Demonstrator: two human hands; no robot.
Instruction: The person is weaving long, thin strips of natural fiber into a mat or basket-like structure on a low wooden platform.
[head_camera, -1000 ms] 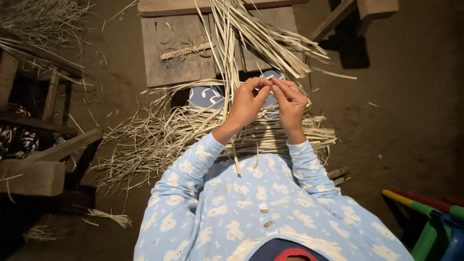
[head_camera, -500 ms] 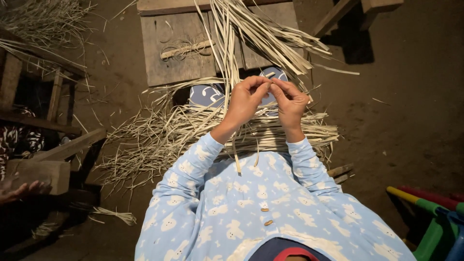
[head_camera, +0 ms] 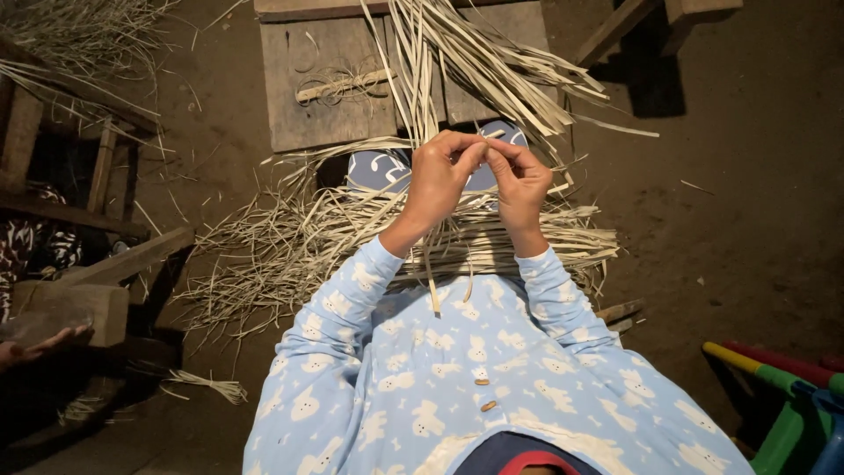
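Note:
My left hand and my right hand are raised together in front of me, fingers pinched on thin pale straw strips that hang down between them toward my lap. A wide bundle of the same dried straw strips lies across my lap and spreads to the left. Longer strips fan upward over a wooden board. My sleeves are light blue with white figures.
A wooden frame stands at the left, with another person's hand at the left edge. Loose straw lies top left. Coloured plastic furniture sits at the bottom right. The floor is bare earth.
My hands have stayed together on the strips, shifting only slightly. Another person's hand has come into view at the left edge.

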